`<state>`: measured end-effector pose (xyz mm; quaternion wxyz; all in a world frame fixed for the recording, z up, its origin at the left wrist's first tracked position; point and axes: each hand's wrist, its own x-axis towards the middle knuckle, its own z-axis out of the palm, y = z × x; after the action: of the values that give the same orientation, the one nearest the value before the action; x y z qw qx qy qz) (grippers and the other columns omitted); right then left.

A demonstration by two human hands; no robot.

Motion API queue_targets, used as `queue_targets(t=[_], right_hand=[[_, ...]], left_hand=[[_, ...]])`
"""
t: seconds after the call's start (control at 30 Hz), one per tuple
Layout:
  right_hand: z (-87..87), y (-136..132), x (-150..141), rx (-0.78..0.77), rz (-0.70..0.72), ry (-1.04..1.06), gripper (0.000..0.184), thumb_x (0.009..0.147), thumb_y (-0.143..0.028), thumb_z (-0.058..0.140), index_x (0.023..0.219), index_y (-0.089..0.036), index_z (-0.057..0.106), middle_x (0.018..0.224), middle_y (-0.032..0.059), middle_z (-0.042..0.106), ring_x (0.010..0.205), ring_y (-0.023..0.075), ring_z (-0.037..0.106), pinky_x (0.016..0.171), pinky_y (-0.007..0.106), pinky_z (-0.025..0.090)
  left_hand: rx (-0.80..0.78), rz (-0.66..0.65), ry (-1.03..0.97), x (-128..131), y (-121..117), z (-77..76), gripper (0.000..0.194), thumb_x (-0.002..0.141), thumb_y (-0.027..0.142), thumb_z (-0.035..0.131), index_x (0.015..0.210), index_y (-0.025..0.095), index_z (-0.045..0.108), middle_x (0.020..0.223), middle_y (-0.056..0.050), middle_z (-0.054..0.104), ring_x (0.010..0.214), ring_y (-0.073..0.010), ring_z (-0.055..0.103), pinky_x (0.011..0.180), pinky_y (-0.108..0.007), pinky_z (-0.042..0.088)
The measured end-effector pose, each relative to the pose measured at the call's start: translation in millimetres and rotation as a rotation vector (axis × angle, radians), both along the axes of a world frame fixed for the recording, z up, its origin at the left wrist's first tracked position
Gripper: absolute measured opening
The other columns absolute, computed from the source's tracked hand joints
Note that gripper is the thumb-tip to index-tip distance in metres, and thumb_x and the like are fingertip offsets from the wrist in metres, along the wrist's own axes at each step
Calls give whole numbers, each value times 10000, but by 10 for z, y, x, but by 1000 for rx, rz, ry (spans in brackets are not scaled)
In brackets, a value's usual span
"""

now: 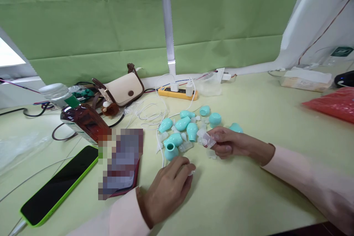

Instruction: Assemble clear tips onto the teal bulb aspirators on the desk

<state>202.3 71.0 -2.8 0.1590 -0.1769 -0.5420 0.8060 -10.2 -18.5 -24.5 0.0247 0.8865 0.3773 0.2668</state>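
My right hand (225, 142) pinches a translucent plastic piece (207, 138) between thumb and fingers, just right of a loose cluster of parts. Nearer to me, my left hand (170, 186) is closed, palm down, over the table. A small whitish bit (191, 172) shows at its fingertips, too small to identify. Several glossy turquoise bulb-shaped parts lie in the cluster, among them one with its round opening facing up (171, 151) and another lying on its side (192, 131). Between them are small clear plastic pieces, such as a clear cylinder (186, 146).
On the left are a phone in a green case (59, 184), a second, blurred-out phone (124, 162) and a leaning bottle of dark liquid (85, 121). Behind stand a cream handbag (124, 90), white cables and a yellow power strip (178, 93). A red plastic package (332, 104) lies right.
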Motion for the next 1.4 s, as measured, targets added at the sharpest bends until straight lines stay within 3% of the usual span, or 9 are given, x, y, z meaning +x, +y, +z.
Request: queue_targets(t=[0.13, 0.27, 0.5, 0.6, 0.83, 1.0, 1.1, 1.23, 1.4], right_hand=[[-62, -54, -43, -202, 131, 67, 217, 825, -363, 378, 799, -157, 439, 390, -104, 268, 326, 24, 126, 342, 155, 146], [-35, -59, -49, -149, 184, 1, 264, 824, -425, 320, 793, -175, 399, 360, -107, 271, 303, 34, 121, 326, 159, 143], [106, -114, -44, 954, -352, -712, 247, 826, -417, 338, 868, -183, 403, 446, -69, 369, 408, 78, 311, 426, 198, 212], [57, -65, -30, 1345, -416, -1033, 266, 838, -390, 295, 916, -174, 430, 454, -43, 430, 432, 104, 380, 452, 217, 197], [-71, 72, -15, 1633, -473, -1415, 322, 766, -441, 359, 716, -179, 539, 499, 16, 533, 462, 142, 480, 448, 226, 110], [-132, 113, -10, 1678, -662, -1341, 357, 735, -476, 406, 605, -173, 543, 482, 12, 549, 446, 134, 480, 438, 216, 129], [-138, 12, -77, 1847, -750, -1008, 292, 770, -389, 425, 657, -162, 570, 456, -9, 528, 430, 102, 460, 440, 221, 177], [-110, -263, -250, 1988, -370, -565, 225, 829, -222, 379, 762, -176, 588, 490, -27, 532, 449, 80, 439, 462, 237, 206], [-118, -462, -478, 1844, -131, -566, 237, 859, -222, 339, 917, -184, 565, 571, -8, 577, 478, 85, 448, 456, 242, 179]], left_hand=[[-2, 11, 11, -2, 4, -11, 183, 794, 134, 415, 967, 171, 462, 872, -57, 549, 770, -157, 563, 585, -253, 495], [-22, 10, 54, 0, 4, -2, 180, 780, 143, 433, 954, 174, 467, 835, -53, 549, 748, -165, 552, 553, -256, 486], [134, -150, 89, 5, -33, 34, 184, 742, 126, 452, 917, 126, 508, 712, -53, 564, 635, -153, 547, 508, -259, 476], [251, -256, 122, 6, -42, 30, 144, 740, 128, 465, 863, 97, 532, 627, -46, 570, 600, -152, 558, 502, -257, 481], [356, -392, 92, 29, -93, 44, 109, 716, 92, 505, 810, 68, 555, 554, -38, 560, 514, -153, 540, 423, -257, 435], [341, -381, 102, 53, -114, 32, 101, 707, 79, 497, 781, 70, 564, 543, -39, 551, 481, -153, 508, 384, -259, 395], [329, -381, 116, 62, -117, 34, 116, 717, 75, 469, 769, 71, 572, 543, -44, 550, 469, -150, 491, 368, -256, 371], [346, -423, 93, 73, -127, 58, 164, 720, 60, 426, 753, 64, 587, 523, -50, 545, 460, -151, 489, 357, -252, 363], [384, -455, 89, 88, -151, 68, 158, 701, 58, 446, 739, 56, 599, 494, -43, 543, 447, -146, 492, 358, -248, 373]])
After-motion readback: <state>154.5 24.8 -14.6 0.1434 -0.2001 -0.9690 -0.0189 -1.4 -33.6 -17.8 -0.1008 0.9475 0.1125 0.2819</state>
